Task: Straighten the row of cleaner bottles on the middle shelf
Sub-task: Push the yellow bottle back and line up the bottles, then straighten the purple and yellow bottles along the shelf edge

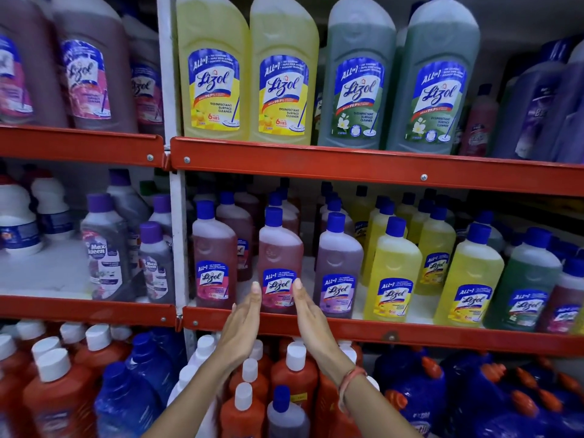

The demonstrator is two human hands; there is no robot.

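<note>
Right at the front lip of the middle shelf (316, 325), a pinkish-red cleaner bottle (279, 263) with a blue cap sits between two flat hands. The left hand (241, 327) is just beside its left edge and the right hand (311, 320) just beside its right edge, fingers straight, palms facing each other. Neither one is gripping — both are loose and flat, and I honestly can't tell if the fingertips are touching the plastic or just short of it.

My read: this is the squaring-up step for that one bottle. It looks upright with its label pretty much forward, so the next move probably only needs a light squeeze-and-nudge from both sides to line it up with its neighbours, without bumping the bottles stacked behind.

Front row count in this bay, left to right: two pinkish-red ones (the one being handled plus the one (215, 257) to its left), one purple (339, 267), two yellow (393, 273), one green (523, 286) — then a reddish one (565, 308) cut off at the right edge. Several more rows sit behind, too crowded to count.

Above are bigger bottles: two yellow (215, 74) and two green (357, 77). Below are red and blue containers, partly hidden by the arms.
</note>
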